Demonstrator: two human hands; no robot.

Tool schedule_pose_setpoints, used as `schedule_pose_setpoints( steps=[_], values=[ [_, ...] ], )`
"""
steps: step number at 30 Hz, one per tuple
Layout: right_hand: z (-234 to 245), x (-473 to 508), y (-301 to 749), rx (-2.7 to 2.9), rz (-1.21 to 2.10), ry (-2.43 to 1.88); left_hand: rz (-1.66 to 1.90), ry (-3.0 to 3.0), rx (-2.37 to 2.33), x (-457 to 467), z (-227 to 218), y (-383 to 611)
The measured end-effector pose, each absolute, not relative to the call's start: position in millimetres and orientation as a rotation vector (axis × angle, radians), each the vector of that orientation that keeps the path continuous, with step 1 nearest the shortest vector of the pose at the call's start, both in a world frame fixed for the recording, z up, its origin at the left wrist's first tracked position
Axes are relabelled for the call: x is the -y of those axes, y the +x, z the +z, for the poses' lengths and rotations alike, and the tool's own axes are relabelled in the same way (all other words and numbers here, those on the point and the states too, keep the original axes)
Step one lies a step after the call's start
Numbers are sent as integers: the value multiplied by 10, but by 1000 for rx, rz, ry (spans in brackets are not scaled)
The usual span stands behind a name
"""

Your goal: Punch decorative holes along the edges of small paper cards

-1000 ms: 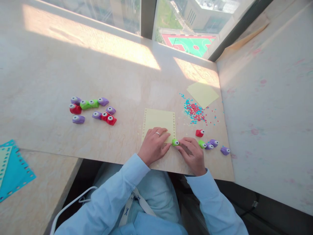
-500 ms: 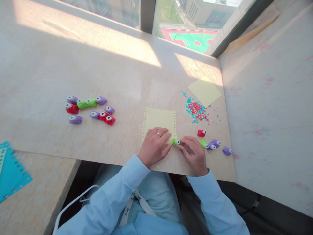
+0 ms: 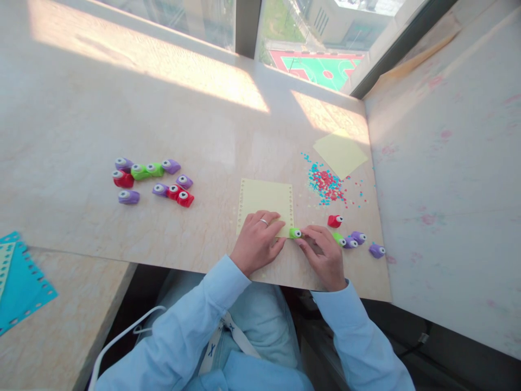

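Observation:
A pale yellow paper sheet (image 3: 265,198) with punched holes along its left and right edges lies in front of me. My left hand (image 3: 256,243), a ring on one finger, lies flat on the sheet's near edge with fingers stretched out. My right hand (image 3: 324,257) pinches a small green punch (image 3: 294,233) against the sheet's near right corner. A red punch (image 3: 334,220), a green punch (image 3: 337,238) and two purple punches (image 3: 354,239) lie just right of that hand.
Several purple, green and red punches (image 3: 152,181) are clustered at the left. Blue and red paper bits (image 3: 325,184) are scattered near a second yellow sheet (image 3: 340,153). Teal punched paper (image 3: 22,290) lies on a lower table at far left. A wall panel (image 3: 448,190) stands at right.
Both hands and the green punch stay at the sheet's near right corner. Only the camera view has shifted slightly.

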State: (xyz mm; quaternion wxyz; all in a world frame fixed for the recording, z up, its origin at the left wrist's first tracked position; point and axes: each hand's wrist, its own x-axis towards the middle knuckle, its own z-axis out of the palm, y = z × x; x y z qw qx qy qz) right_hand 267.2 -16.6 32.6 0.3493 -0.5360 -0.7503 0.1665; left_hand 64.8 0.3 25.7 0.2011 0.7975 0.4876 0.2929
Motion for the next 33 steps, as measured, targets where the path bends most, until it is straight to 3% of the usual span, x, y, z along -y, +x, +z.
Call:
schedule_pose_setpoints(
  steps=[19,33],
  values=[
    [338,180,2640,1941,481,-1402,833,2233,-1355,-8,242,649],
    [551,50,2630,1449,1101,-1693,1190,1968,-1487,-32,218,649]
  ],
)
